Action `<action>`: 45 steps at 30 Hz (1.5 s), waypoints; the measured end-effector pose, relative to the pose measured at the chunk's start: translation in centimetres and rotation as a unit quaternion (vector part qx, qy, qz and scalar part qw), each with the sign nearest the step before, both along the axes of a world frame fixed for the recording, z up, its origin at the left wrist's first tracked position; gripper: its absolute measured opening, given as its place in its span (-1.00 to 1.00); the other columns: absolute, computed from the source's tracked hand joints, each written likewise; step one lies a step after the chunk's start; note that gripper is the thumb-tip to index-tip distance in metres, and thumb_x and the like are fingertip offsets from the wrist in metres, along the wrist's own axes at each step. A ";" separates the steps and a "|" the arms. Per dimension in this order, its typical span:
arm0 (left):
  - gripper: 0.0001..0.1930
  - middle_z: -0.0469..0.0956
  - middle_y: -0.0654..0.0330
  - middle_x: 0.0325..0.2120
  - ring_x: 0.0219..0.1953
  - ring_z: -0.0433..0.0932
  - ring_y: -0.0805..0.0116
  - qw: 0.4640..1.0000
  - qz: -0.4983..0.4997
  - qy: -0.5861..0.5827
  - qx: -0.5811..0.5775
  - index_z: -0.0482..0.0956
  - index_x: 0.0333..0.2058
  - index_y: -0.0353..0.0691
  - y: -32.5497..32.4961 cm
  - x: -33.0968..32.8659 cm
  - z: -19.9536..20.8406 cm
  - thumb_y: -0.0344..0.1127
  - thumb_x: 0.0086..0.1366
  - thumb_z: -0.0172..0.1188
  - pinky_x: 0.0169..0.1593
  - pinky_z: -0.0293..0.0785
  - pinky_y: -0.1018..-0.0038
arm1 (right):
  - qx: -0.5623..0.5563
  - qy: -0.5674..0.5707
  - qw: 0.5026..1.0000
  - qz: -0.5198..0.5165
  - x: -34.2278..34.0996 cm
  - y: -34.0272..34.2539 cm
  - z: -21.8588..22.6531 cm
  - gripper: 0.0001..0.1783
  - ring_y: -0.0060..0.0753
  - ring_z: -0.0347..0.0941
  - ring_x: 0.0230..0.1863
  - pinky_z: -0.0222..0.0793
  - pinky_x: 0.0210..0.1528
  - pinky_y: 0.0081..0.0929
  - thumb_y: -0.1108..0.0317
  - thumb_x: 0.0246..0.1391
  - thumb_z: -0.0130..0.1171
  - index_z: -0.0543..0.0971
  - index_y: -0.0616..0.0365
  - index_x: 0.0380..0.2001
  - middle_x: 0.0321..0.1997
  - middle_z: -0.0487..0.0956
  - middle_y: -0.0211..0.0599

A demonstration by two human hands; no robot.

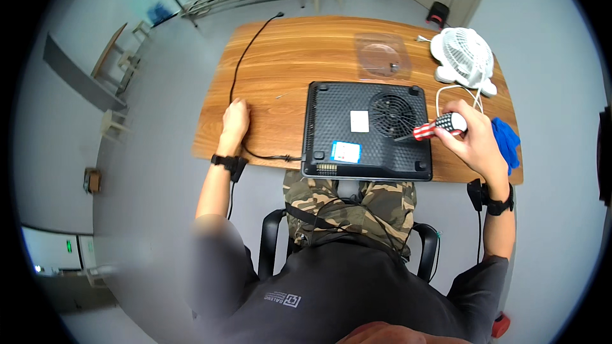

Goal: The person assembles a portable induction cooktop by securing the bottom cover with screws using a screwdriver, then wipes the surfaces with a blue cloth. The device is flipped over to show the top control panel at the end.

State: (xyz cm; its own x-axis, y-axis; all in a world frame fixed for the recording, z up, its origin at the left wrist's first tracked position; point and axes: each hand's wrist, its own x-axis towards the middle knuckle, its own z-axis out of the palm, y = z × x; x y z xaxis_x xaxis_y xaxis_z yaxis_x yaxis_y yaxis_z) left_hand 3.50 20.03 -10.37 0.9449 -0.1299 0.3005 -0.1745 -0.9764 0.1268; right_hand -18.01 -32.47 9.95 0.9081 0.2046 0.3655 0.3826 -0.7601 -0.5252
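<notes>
Screwdriver (440,126) held over upturned black appliance (376,150)

A white desk fan (462,57) stands at the far right of a wood-grain counter (274,57), its white cord (438,94) looping down toward the worker's right hand (475,137). A blue cloth (505,143) lies just beyond that hand, near the right edge. A clear plastic package (382,54) sits behind the appliance, while a black power cord (239,64) runs along the left side, passing close by the left hand (236,118). The flat appliance lies feet-up at the near edge, between the hands, its round fan grille (392,114) and two labels showing. The right hand's fingers are closed around the red-and-white striped handle, the shaft reaching left over the appliance near the grille; whether the tip touches cannot be told. The left hand rests on the counter, well apart from the appliance, fingers curled; whether they grip anything cannot be seen.
</notes>
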 end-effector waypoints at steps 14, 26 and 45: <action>-0.85 0.66 0.15 -0.41 -0.42 0.62 0.35 0.870 -0.418 0.119 -0.234 0.62 -0.20 -0.32 -20.3 -8.1 10.7 -0.43 0.32 0.36 -0.30 0.57 0.40 | 0.048 -0.040 0.998 -0.030 1.2 -1.2 0.6 -0.67 -0.61 0.35 -0.51 0.26 -0.46 -0.55 0.27 0.14 0.44 0.55 0.19 -0.17 -0.51 0.48 -0.43; -0.79 0.68 0.16 -0.40 -0.44 0.59 0.43 0.833 -0.443 0.192 -0.272 0.70 -0.18 -0.29 -26.3 -11.1 10.2 -0.42 0.22 0.46 -0.30 0.56 0.48 | 0.087 -0.024 0.996 -0.011 0.1 0.1 0.7 -0.59 -0.47 0.49 -0.53 0.33 -0.49 -0.48 0.13 0.12 0.46 0.57 0.23 -0.21 -0.54 0.52 -0.27; -0.80 0.63 0.19 -0.47 -0.49 0.54 0.45 0.834 -0.438 0.185 -0.281 0.69 -0.24 -0.31 -26.8 -11.5 8.9 -0.39 0.21 0.49 -0.35 0.51 0.46 | 0.089 -0.019 0.996 -0.009 0.3 -0.4 -0.4 -0.64 -0.72 0.30 -0.54 0.18 -0.52 -0.62 0.22 0.14 0.48 0.52 0.20 -0.23 -0.54 0.46 -0.48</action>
State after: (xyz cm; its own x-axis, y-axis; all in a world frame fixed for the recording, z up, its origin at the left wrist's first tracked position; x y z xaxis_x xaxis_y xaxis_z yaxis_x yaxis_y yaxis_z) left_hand -8.00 -6.79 -1.47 0.6032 -0.7556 0.2554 -0.6370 -0.2637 0.7244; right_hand -17.68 -32.86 9.58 0.8961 0.1169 0.4283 0.3915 -0.6629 -0.6382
